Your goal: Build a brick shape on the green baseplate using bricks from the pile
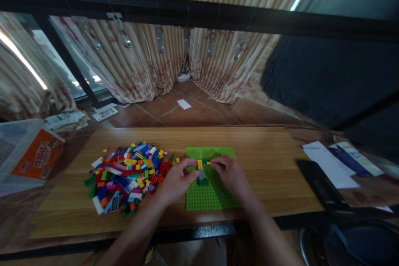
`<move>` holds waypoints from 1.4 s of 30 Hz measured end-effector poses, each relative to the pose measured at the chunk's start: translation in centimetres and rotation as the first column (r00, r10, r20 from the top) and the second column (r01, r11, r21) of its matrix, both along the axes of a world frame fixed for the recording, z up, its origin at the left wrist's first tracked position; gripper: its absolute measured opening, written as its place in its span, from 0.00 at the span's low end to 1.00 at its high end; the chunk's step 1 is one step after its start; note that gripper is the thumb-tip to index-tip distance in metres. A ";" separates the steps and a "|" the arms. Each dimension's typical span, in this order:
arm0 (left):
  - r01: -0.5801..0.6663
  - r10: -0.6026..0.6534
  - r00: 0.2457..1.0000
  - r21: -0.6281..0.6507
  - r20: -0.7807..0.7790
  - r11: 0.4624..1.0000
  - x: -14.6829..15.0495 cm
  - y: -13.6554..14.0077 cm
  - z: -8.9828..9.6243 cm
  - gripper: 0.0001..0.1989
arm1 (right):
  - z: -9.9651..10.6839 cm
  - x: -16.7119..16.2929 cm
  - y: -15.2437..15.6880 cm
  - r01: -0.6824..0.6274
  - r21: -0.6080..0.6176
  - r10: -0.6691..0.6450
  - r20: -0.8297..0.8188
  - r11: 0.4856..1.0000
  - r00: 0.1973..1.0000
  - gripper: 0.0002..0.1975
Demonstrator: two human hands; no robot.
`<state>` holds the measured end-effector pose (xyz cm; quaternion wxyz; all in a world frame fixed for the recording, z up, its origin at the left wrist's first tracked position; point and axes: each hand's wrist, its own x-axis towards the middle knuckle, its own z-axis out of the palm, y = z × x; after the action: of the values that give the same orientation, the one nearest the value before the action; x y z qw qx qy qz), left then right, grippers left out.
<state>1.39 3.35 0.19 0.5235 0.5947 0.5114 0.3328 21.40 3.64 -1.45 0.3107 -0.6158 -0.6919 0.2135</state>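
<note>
A small toy brick build (200, 174) with yellow, grey and dark green parts stands on a bright green studded baseplate (212, 197). My left hand (178, 179) is at the build's left side, its thumb and index finger curved against it. From the right, my right hand (231, 173) pinches a small yellow toy brick (209, 163) between thumb and fingertips. This brick is close beside the dark green part at the far end of the build; whether they touch, I cannot tell.
A large heap of mixed toy bricks (131, 176) covers the left of the wooden table (268, 145). Left of the table is a clear plastic box (21, 133) with an orange label. A black flat object (321, 183) and papers (330, 162) lie on the right.
</note>
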 end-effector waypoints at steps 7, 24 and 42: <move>0.019 -0.019 1.000 -0.014 0.011 1.000 -0.1 0.1 -0.3 0.17 | 0.5 -0.6 -0.2 -0.010 0.025 0.010 0.017 1.000 1.000 0.07; 0.055 -0.055 0.998 -0.003 -0.017 0.999 -0.2 0.4 -0.5 0.18 | 1.2 -1.1 -0.3 -0.025 0.007 0.025 0.000 1.000 1.000 0.07; 0.065 -0.063 0.997 0.023 -0.053 0.998 -0.3 0.5 -1.0 0.19 | 1.1 -1.1 -0.5 -0.025 0.025 0.026 -0.010 0.999 1.000 0.07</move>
<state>1.05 3.81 -0.84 0.5130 0.6256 0.5016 0.3064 20.27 3.16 -0.37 0.3192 -0.6018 -0.7008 0.2117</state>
